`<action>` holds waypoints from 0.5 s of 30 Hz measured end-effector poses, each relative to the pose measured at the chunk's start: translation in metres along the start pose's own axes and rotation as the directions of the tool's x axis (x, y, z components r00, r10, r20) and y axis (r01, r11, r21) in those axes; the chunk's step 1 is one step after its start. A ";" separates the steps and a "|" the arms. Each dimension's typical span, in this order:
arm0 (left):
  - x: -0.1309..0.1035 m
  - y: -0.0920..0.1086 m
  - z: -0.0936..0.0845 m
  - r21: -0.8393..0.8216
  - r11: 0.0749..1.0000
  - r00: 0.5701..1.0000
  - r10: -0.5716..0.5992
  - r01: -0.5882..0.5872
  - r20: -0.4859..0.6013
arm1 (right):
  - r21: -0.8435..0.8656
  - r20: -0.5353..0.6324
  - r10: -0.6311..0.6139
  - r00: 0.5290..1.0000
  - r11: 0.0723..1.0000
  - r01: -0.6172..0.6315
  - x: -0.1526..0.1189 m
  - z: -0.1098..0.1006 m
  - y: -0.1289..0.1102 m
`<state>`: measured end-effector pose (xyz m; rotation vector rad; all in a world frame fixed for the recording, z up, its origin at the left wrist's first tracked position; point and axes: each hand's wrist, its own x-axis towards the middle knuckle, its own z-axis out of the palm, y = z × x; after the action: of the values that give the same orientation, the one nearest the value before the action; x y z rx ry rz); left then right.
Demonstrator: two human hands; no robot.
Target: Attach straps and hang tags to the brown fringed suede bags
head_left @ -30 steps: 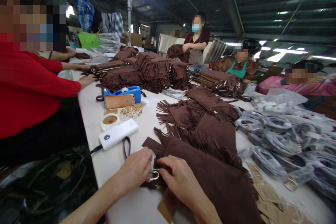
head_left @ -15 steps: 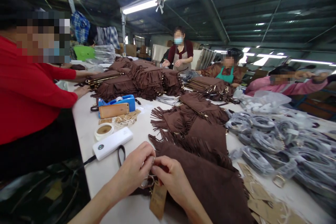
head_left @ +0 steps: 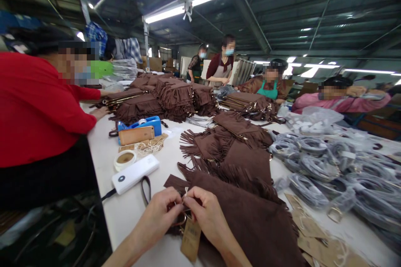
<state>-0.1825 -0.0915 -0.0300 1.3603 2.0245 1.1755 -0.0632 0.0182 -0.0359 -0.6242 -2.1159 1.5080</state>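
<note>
My left hand and my right hand meet at the near left corner of a dark brown fringed bag. Both thumbs and forefingers are pinched together on the thin white string of a tag, its end poking up between the fingertips. Below them hangs the brown card hang tag, printed side towards me. A gold metal ring shows under my left fingers, partly covered. The exact path of the string is hidden by the fingers.
More fringed bags are piled ahead. On the left are a white power bank, a tape roll, a phone and a blue tape dispenser. Wrapped straps and loose tags lie right. Co-workers surround the table.
My hands have shifted slightly downward, and the white string end now shows between the fingertips. The co-worker in red leans lower; the one in the apron has turned, with another person visible behind.
</note>
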 end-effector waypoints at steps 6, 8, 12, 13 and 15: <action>-0.001 -0.010 0.005 -0.137 0.989 0.996 -0.068 0.060 -0.059 | -0.103 -0.018 -0.039 0.999 0.994 0.037 -0.001 0.002 0.003; 0.000 -0.014 0.006 -0.225 0.970 0.992 -0.106 0.090 -0.062 | -0.143 -0.023 -0.044 0.999 0.989 0.040 0.000 0.003 0.002; 0.004 -0.019 0.010 -0.411 0.899 0.985 -0.173 0.150 -0.021 | -0.199 -0.048 -0.027 0.998 0.980 0.017 -0.002 -0.004 0.001; 0.006 -0.019 0.010 -0.480 0.860 0.981 -0.192 0.173 0.011 | -0.210 -0.044 -0.033 0.998 0.977 0.023 -0.004 -0.006 0.002; 0.008 -0.016 0.006 -0.639 0.729 0.967 -0.228 0.246 0.112 | -0.228 0.014 -0.060 0.998 0.972 0.061 -0.008 -0.007 0.005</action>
<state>-0.1894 -0.0845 -0.0456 0.7329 1.4762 1.5264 -0.0526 0.0201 -0.0397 -0.6276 -2.3124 1.2459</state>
